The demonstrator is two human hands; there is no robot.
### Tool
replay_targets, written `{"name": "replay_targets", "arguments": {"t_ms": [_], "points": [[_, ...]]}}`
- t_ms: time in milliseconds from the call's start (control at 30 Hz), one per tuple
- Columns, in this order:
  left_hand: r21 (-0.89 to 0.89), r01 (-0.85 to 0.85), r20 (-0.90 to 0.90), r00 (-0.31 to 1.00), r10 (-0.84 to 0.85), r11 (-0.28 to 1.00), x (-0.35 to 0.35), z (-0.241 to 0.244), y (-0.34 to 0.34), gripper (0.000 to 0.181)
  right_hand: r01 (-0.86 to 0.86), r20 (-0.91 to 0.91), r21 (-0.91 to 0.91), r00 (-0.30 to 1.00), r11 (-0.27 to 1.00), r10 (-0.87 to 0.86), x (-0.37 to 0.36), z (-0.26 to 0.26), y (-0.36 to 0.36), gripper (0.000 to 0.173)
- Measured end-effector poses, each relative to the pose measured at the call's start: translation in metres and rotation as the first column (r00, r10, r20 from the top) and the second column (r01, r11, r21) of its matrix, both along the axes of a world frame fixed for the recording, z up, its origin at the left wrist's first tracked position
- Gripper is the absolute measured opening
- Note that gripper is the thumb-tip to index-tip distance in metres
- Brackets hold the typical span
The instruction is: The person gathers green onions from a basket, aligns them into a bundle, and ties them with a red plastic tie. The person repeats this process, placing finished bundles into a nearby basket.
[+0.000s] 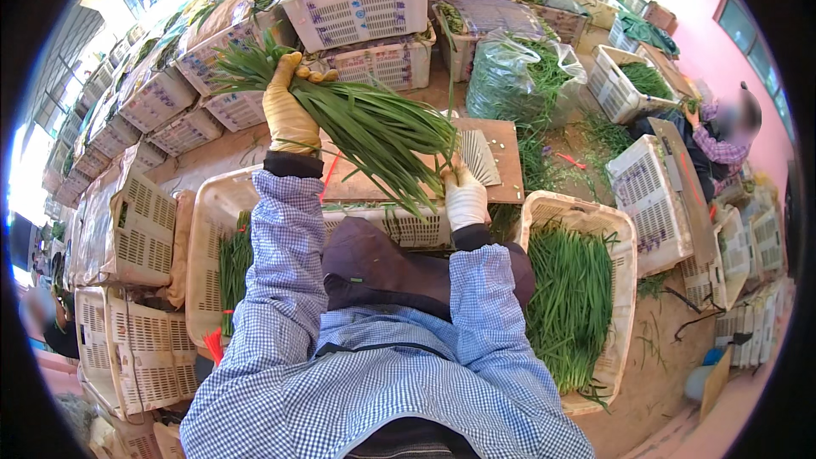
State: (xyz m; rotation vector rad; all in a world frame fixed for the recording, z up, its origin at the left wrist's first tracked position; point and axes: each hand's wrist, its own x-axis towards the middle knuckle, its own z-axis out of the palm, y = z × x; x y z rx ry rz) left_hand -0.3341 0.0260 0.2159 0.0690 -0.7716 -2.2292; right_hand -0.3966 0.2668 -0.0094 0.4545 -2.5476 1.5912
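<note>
My left hand (290, 108), in a yellowish glove, is closed around a bunch of long flat green leaves that look like garlic chives (376, 121). It holds the bunch slantwise above a wooden board (503, 146). At the bunch's lower right end is my right hand (464, 194), in a white glove, its fingers bent in against the leaf ends; the fingertips are partly hidden. Just beyond it, a fan-shaped piece with ridges (479, 156) rests on the board. Small pale cut bits lie around it. The board lies across a plastic crate (421, 229) before my knees.
On my right stands a crate (625, 255) filled with loose leaves (567, 306). A left crate (203, 255) holds bundles with red ties (234, 268). Beyond are a clear plastic bag of greens (510, 83) and stacked crates (357, 9). A person (720, 134) sits at right.
</note>
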Motion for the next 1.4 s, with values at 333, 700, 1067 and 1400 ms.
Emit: {"name": "replay_targets", "arguments": {"t_ms": [333,700,1067,1400], "points": [[-0.138,-0.013,0.023,1.0,0.016,0.99,0.009,-0.002,-0.014,0.015,-0.193,0.246,0.682,0.969,0.705,0.027,0.008,-0.006,0.048,0.027],[-0.229,-0.042,-0.076,0.997,0.026,0.972,0.03,0.017,-0.026,0.017,-0.094,0.183,0.542,0.983,0.835,-0.008,0.006,-0.064,0.064,0.026],[-0.269,0.064,-0.119,0.988,-0.099,0.961,0.034,0.016,0.0,0.018,-0.239,-0.194,-0.305,0.963,0.922,0.185,0.005,0.089,0.004,0.021],[-0.306,0.121,-0.195,0.963,-0.186,0.944,0.039,0.001,0.0,0.018,-0.024,0.047,0.244,0.999,0.97,0.013,0.007,0.009,0.02,0.023]]}}
